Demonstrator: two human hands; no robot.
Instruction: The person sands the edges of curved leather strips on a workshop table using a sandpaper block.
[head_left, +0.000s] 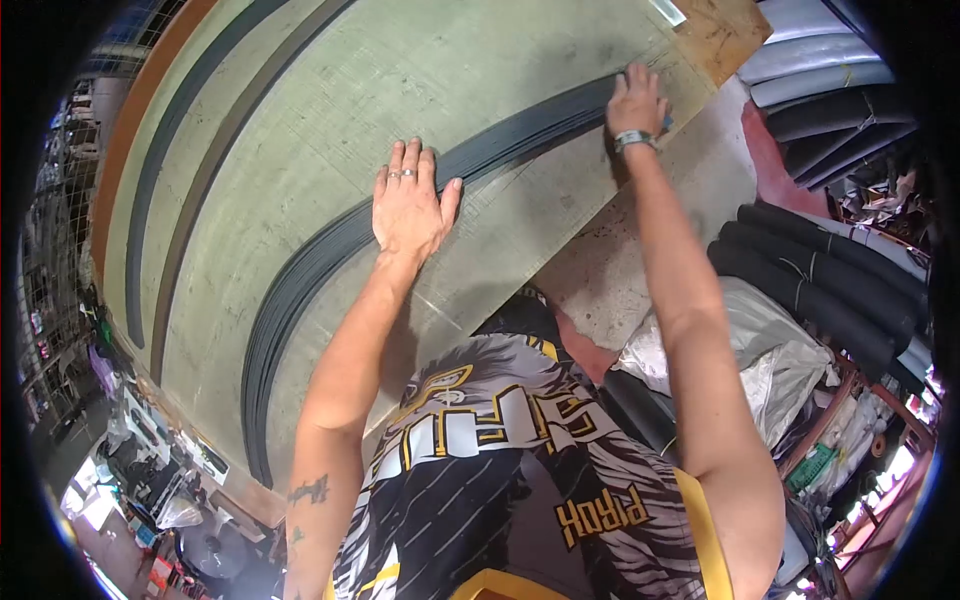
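Observation:
A long bundle of thin dark grey-blue strips [540,127] curves across the pale green work table [320,130]. My left hand [412,200] lies flat on the middle of the bundle, fingers stretched out and thumb apart, with rings on one finger. Near the bundle's far right end, my right hand [637,108] rests on the strips with its fingers apart; a bracelet circles that wrist. A short piece of the strips' end shows past the right hand. The underside of both palms is hidden. Toward the lower left, the strips fan out slightly and bend down to the table's near side.
Two more long strips, one dark blue-grey [150,190] and one brownish [205,180], lie along the table's left side. A brown board [725,40] covers the top right corner. Rolls of dark material [800,270] and a white plastic sheet [770,340] lie to the right.

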